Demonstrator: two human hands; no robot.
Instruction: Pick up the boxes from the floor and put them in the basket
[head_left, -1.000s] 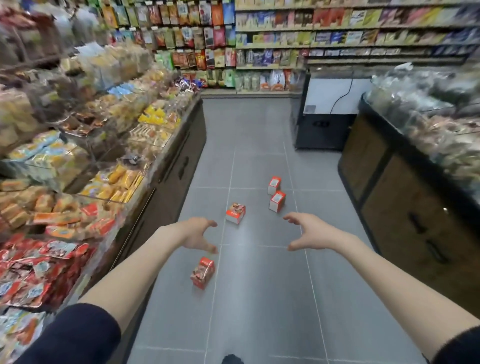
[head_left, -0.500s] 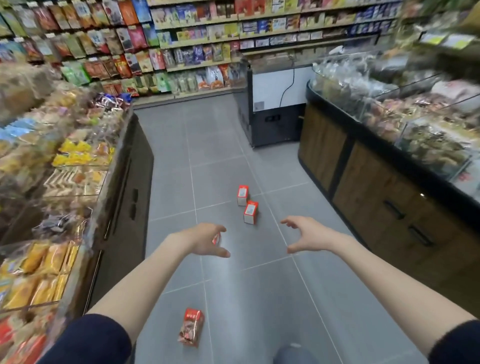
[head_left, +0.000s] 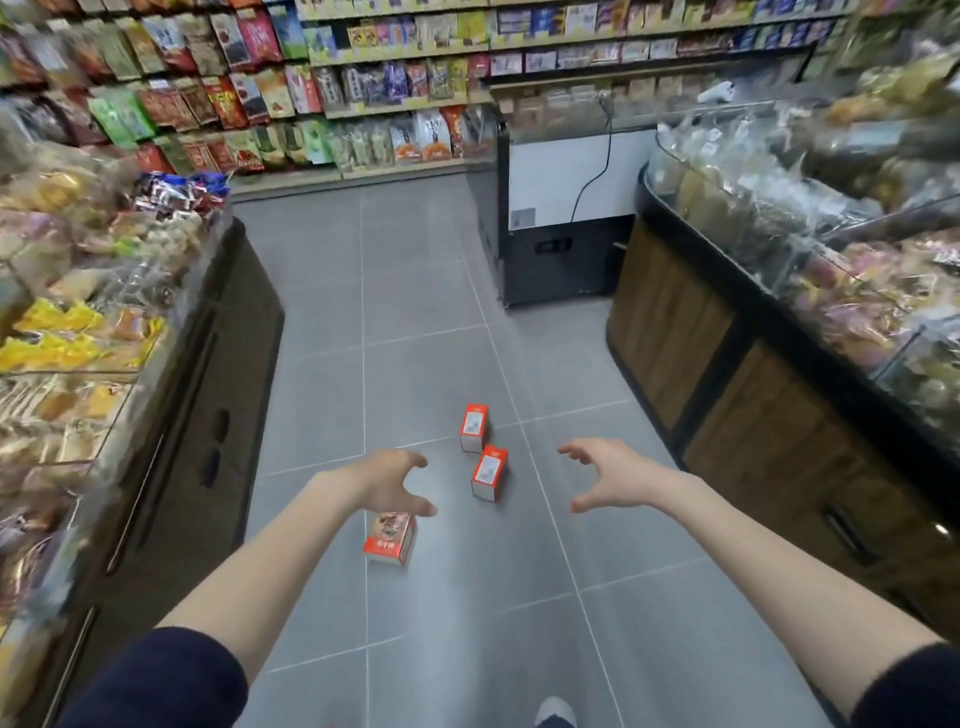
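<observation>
Three red and white boxes are lying on the grey tiled floor (head_left: 322, 395) of a shop aisle. The nearest box (head_left: 390, 538) is resting with its pictured face up, just below the left hand in the view. The middle box (head_left: 489, 473) is standing a little tilted between the two hands, its white labelled face turned toward the camera. The far box (head_left: 474, 427) is standing just beyond it, close to it; whether the two are touching cannot be told.

The left hand (head_left: 390, 483) is reaching forward over the floor, its fingers (head_left: 415, 460) spread and curved, gripping nothing. Its lower edge is overlapping the far edge of the nearest box in the view, and contact cannot be judged. The right hand (head_left: 605, 475) is reaching out at the same height, well apart from the boxes, with its fingers (head_left: 571, 451) also spread, curved and empty. Both forearms are showing bare, coming out of dark blue sleeves (head_left: 156, 680) at the bottom corners. The toe of a shoe (head_left: 555, 713) is showing at the bottom edge.

On the left a dark table (head_left: 228, 364) is carrying bins of wrapped snacks. On the right a wood-panelled table (head_left: 727, 415) with a black rim is carrying clear bins of packaged sweets. A black and white chest cabinet (head_left: 561, 208) with a hanging cable is standing at the aisle's end, and wall shelves (head_left: 363, 57) full of colourful bags are running behind it.
</observation>
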